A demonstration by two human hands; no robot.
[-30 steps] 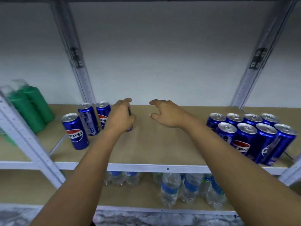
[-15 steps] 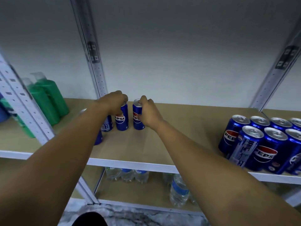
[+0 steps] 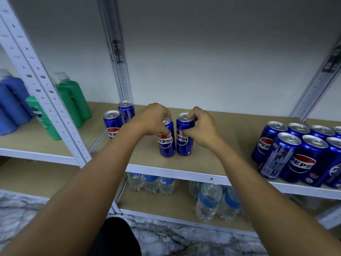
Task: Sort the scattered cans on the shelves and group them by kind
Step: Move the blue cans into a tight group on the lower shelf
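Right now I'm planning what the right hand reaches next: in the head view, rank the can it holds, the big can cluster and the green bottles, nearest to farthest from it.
1. Can it holds: in the right hand, mid-shelf.
2. Can cluster: on the right.
3. Green bottles: far left, past the post.

The left hand point(image 3: 150, 120) hides the top of one can point(image 3: 166, 143), the right edge cuts off the group of cans point(image 3: 302, 154), and the blue bottles point(image 3: 11, 106) are blurred.
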